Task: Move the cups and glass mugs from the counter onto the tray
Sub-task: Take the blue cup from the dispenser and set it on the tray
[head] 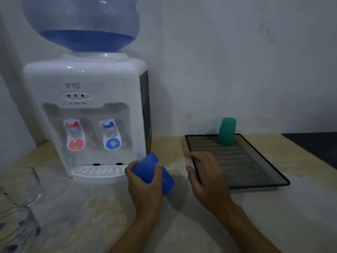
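Left hand (145, 181) grips a tilted blue cup (153, 172) above the counter; right hand (206, 176) hovers open, fingers loosely spread, at the tray's (264, 172) near-left edge.

The cup (152, 172) gripped in the left hand (144, 187) is solid bright blue, with no pattern. The cup (226, 131) standing upside down on the tray (264, 181) is plain teal green. The tray is a smoky, translucent dark grey with a darker rim and a pattern of parallel ribs across its floor. The water dispenser (87, 114) is white, with a black grille on its side, one red tap and one blue tap, and a see-through blue bottle (82, 22) on top. The counter (200, 212) is pale beige with faint mottled marks. One glass mug (20, 185) at the left edge is clear; the other glass mug (16, 232) below it is clear with small purple flower prints.
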Demonstrator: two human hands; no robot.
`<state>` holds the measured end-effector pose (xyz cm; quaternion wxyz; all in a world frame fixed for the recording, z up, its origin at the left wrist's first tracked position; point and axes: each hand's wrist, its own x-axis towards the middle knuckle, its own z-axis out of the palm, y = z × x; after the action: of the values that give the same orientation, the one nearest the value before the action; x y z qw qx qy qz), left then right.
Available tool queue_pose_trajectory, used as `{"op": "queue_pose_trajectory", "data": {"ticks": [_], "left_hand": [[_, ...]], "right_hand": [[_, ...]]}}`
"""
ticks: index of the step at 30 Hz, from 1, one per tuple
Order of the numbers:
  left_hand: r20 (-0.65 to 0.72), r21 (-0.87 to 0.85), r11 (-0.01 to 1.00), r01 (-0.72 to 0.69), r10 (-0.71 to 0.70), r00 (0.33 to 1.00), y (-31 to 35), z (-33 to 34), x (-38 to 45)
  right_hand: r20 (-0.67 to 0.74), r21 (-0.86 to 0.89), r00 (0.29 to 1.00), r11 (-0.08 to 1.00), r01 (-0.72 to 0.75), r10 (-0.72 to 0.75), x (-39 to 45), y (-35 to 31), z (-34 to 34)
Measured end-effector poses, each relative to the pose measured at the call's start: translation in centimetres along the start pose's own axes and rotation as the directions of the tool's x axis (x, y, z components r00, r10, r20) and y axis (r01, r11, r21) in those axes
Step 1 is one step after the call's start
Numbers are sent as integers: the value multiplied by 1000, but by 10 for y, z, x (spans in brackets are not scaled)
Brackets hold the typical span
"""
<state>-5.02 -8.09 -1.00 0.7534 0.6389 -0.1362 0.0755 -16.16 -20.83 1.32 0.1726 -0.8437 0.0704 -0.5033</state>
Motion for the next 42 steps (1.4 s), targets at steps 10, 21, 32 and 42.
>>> {"op": "queue_pose_trajectory", "data": {"ticks": [10, 21, 32, 42], "left_hand": [[201, -214, 974, -77, 121, 972, 60, 80, -7], [535, -141, 990, 11, 66, 842, 61, 110, 0], [669, -36, 992, 123, -67, 740, 52, 109, 10], [480, 136, 985, 106, -159, 863, 19, 105, 27]], "right_hand": [[0, 485, 874, 765, -424, 485, 13, 21, -22], [242, 876, 655, 130, -465, 716, 28, 38, -41], [215, 905, 769, 172, -388, 601, 27, 47, -47], [-37, 806, 616, 388, -447, 787, 30, 57, -51]]}}
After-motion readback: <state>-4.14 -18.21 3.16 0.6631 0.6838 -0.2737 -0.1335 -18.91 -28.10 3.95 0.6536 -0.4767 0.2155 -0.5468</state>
